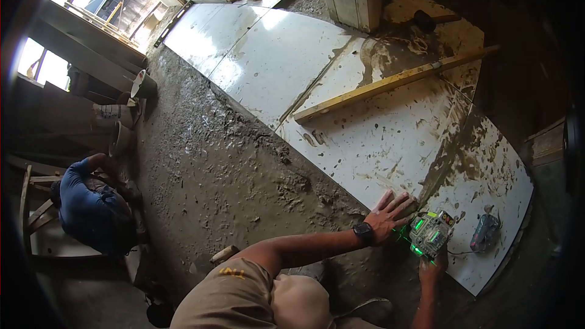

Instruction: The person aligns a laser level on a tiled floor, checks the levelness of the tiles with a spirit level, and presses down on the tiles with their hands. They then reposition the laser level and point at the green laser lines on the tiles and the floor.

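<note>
My left hand point(390, 214), with a dark watch on its wrist, lies with fingers spread on the edge of a large white tile point(372, 146). Just right of it is a laser level point(431, 233) with glowing green lights. My right hand point(434, 265) grips the laser level from below; its fingers are partly hidden behind it. Beside the level, a dark grey-blue device point(485, 233) rests on another mud-spotted tile point(509, 189). A thin cord point(460, 252) runs from it towards the level.
Wet mortar point(231, 146) borders the tiles on the left. A long yellow wooden bar point(390, 82) lies across the tiles. A co-worker in a blue shirt point(94, 210) bends over at the left, near buckets point(144, 84). A wooden-handled tool point(224, 254) lies near my left arm.
</note>
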The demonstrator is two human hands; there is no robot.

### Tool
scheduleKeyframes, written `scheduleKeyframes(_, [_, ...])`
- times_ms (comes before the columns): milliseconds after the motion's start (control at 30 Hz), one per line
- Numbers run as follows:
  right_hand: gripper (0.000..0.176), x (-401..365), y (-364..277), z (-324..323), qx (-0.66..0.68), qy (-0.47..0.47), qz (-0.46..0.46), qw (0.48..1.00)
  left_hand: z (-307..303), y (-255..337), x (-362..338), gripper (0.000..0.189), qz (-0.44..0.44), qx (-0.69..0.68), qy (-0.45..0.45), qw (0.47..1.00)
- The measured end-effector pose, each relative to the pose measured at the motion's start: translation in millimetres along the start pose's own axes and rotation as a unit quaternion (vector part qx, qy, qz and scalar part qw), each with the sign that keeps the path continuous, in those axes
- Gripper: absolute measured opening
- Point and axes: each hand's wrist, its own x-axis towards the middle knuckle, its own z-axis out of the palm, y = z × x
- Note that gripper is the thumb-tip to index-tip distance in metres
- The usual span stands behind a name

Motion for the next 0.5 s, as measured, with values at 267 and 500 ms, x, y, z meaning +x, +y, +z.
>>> scheduleKeyframes(267, [0.055,8.9,-10.0,-9.1,0.053,-0.014,0.007,0.998,3.6,-1.3,0.6,0.066,-0.003,0.005,-0.019,1.0])
scheduleKeyframes(500, [0.057,7.0,-8.9,-7.2,0.05,0.001,0.005,0.999,1.6,-1.1,0.0,0.067,-0.003,-0.004,-0.014,1.0])
